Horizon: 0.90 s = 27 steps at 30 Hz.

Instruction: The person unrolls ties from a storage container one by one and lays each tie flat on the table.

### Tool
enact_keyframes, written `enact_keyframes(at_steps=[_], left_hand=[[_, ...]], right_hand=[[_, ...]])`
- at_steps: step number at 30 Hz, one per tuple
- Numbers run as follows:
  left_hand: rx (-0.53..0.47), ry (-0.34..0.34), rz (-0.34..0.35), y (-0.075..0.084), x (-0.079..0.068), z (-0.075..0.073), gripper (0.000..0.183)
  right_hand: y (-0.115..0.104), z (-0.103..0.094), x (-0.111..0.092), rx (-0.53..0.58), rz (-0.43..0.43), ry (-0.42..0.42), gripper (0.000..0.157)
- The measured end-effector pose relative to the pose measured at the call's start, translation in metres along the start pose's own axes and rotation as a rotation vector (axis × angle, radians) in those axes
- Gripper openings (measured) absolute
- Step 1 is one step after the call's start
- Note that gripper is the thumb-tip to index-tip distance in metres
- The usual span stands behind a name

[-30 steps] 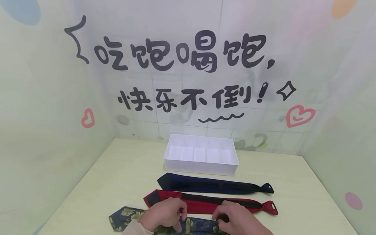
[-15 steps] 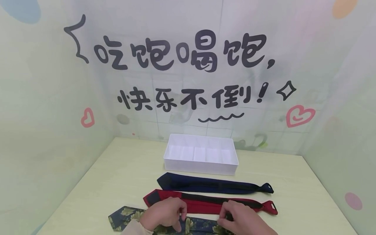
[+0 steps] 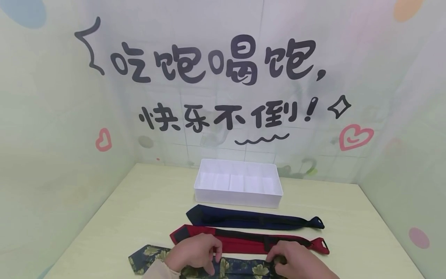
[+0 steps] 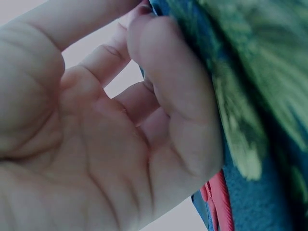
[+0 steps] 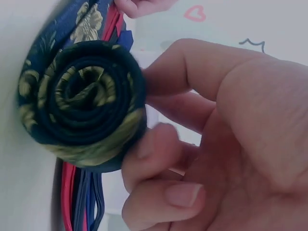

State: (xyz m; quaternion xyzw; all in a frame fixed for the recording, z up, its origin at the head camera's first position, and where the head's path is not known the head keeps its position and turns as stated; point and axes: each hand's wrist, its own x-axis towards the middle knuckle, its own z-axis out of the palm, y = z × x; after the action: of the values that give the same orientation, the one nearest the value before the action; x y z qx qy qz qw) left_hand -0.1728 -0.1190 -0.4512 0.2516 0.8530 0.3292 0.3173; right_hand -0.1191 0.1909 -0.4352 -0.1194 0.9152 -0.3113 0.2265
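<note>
A navy necktie with gold flowers (image 3: 148,257) lies along the front of the table, its pointed end to the left. Curled fingers of my left hand (image 3: 196,251) hold its middle from above; in the left wrist view, the fingers bend against the patterned cloth (image 4: 250,96). My right hand (image 3: 297,259) grips the tie's other end, which is wound into a coil (image 5: 84,103). The right wrist view shows that spiral end-on, fingers and thumb along one side. Just behind both hands lies a red necktie (image 3: 237,246), partly covered by them.
A dark blue necktie (image 3: 237,217) lies beyond the red one, roughly parallel. Behind it stands a white divided box (image 3: 238,197) near the back wall (image 3: 223,151). Printed side walls border the pale table (image 3: 115,217) at left and right.
My right hand has shifted to the right with the coil, and more of the flowered necktie shows flat between the hands. My left hand stays in place.
</note>
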Motion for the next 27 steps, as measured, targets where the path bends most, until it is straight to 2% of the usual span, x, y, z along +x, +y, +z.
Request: enact_keyframes(at_steps=[13, 19, 27], left_hand=[[0.015, -0.002, -0.001, 0.001, 0.001, 0.0, 0.025], [0.011, -0.001, 0.006, -0.002, 0.002, 0.001, 0.025], [0.006, -0.001, 0.014, -0.003, 0.002, 0.001, 0.025]], right_hand=[[0.003, 0.0, -0.004, 0.002, 0.167, 0.069, 0.006], [0.006, 0.008, -0.004, -0.012, 0.201, 0.124, 0.027], [0.017, 0.006, -0.006, 0.018, 0.224, 0.132, 0.028]])
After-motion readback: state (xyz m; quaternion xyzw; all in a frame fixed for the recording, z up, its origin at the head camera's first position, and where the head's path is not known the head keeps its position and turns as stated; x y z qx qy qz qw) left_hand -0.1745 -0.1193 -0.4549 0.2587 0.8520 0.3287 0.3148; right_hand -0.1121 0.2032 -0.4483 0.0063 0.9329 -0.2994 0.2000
